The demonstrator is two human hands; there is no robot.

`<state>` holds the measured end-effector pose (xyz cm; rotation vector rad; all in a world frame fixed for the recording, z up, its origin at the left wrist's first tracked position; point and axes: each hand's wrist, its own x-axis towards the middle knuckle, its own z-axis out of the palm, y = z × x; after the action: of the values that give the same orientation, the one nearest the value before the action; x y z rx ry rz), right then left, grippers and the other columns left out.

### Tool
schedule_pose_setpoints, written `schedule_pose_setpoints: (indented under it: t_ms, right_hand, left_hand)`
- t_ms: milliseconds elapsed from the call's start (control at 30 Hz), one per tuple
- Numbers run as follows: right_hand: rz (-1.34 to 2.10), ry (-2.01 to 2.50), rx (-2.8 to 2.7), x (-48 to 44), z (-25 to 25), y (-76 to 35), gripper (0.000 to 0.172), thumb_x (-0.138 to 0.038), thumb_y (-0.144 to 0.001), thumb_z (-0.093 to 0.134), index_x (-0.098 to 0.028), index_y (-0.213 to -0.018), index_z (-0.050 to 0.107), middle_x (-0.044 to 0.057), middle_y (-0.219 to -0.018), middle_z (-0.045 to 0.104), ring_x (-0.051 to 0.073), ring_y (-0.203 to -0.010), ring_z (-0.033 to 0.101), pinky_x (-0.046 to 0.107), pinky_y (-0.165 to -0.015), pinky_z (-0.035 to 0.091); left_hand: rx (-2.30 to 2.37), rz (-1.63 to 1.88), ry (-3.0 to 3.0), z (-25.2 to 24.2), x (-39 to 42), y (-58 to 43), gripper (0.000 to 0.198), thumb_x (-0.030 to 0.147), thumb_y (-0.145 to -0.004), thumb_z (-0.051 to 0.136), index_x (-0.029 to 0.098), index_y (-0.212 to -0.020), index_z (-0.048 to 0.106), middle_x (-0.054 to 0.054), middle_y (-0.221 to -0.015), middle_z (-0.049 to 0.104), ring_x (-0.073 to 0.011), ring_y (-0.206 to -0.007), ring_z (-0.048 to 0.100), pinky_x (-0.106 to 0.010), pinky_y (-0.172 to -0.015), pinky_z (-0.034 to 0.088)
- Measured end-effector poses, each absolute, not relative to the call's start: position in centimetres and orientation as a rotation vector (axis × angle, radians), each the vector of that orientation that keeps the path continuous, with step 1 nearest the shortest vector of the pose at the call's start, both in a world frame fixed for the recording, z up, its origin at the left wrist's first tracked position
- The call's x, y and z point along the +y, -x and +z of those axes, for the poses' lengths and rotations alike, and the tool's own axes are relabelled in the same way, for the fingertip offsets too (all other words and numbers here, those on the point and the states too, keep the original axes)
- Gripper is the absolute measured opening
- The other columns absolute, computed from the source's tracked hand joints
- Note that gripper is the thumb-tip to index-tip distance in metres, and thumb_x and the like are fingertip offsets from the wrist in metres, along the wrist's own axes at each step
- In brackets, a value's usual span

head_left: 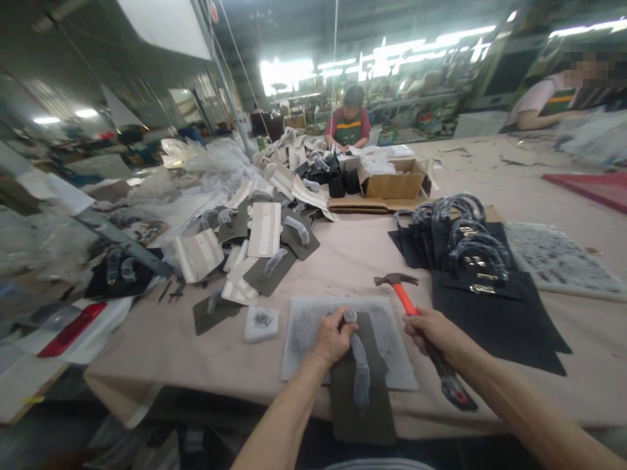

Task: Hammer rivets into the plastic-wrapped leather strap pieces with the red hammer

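Note:
My left hand (334, 336) is closed around a short metal punch (349, 316), its round end facing up. Under it lies a dark olive panel (365, 411) with a plastic-wrapped handle (361, 375) running along it. A speckled grey-white board (306, 326) supports the panel's far part. To the right, my right hand (431, 333) grips a claw hammer (404, 297) with an orange and black handle, its head raised beside the board. What the punch's lower end touches is hidden by my left fingers.
A small white block (262, 324) with dark bits sits left of the board. Olive and beige panels (265, 230) pile up beyond it. At right are black panels (494, 320) with wrapped handles and another speckled board (563, 258). A cardboard box (394, 183) and a co-worker (349, 121) are farther back.

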<state>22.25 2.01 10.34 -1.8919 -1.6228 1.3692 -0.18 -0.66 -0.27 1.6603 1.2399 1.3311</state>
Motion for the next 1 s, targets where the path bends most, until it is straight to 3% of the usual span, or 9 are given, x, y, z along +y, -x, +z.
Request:
schedule_pose_setpoints:
  t_ms: [133,233,333,533,700,1000]
  right_hand:
    - [0.805,1.642,-1.820,-2.9,12.2,-22.2,0.033,-0.055,-0.093,0.035,-0.024,-0.088,0.046,-0.003,-0.057,0.043,0.016,-0.045,0.046,0.026,-0.046,0.031]
    - [0.349,1.517,-2.157,-5.0,11.6,-22.7,0.029,-0.046,-0.096,0.036,-0.024,-0.081,0.047,0.000,-0.050,0.047,0.018,-0.042,0.048,0.029,-0.047,0.022]
    - [0.197,1.376,-2.428,-5.2,11.9,-23.2,0.026,-0.035,-0.099,0.033,-0.023,-0.083,0.050,0.002,-0.051,0.055,0.018,-0.039,0.049,0.031,-0.046,0.017]
    - [-0.223,1.255,-1.963,-5.4,16.1,-21.9,0.025,-0.039,-0.105,0.040,-0.023,-0.087,0.046,-0.002,-0.054,0.050,0.013,-0.038,0.046,0.027,-0.044,0.024]
    - [-0.125,1.128,-2.347,-5.7,13.0,-21.9,0.029,-0.025,-0.104,0.030,-0.023,-0.079,0.045,-0.001,-0.046,0.052,0.016,-0.033,0.047,0.030,-0.040,0.017]
    - [-0.063,1.239,-2.231,-5.9,12.4,-22.3,0.027,-0.031,-0.105,0.034,-0.022,-0.084,0.047,-0.001,-0.049,0.051,0.015,-0.035,0.046,0.030,-0.043,0.020]
  left_hand:
    - [1.224,1.327,-1.663,-0.4,-0.6,0.2,0.010,0.020,-0.083,0.060,0.018,-0.091,0.065,-0.003,-0.083,0.066,-0.0190,-0.078,0.061,-0.028,-0.074,0.045]
    - [1.251,1.317,-1.674,-0.8,-0.5,0.3,0.015,0.021,-0.083,0.061,0.018,-0.097,0.066,-0.004,-0.086,0.068,-0.0199,-0.079,0.062,-0.029,-0.074,0.045]
    - [1.252,1.327,-1.685,-1.0,-0.4,0.3,0.020,0.022,-0.084,0.061,0.019,-0.103,0.067,-0.004,-0.086,0.069,-0.0202,-0.078,0.062,-0.029,-0.073,0.045]
    - [1.249,1.306,-1.691,-0.5,-0.8,0.2,0.009,0.019,-0.085,0.059,0.020,-0.091,0.065,-0.003,-0.085,0.068,-0.0202,-0.081,0.062,-0.029,-0.078,0.047]
    - [1.237,1.310,-1.675,-0.8,-0.8,0.3,0.016,0.018,-0.085,0.060,0.019,-0.099,0.067,-0.001,-0.081,0.066,-0.0184,-0.073,0.060,-0.028,-0.071,0.046]
    - [1.265,1.296,-1.646,-0.9,-0.8,0.2,0.014,0.019,-0.083,0.061,0.019,-0.096,0.067,-0.002,-0.085,0.068,-0.0193,-0.078,0.062,-0.029,-0.075,0.046]
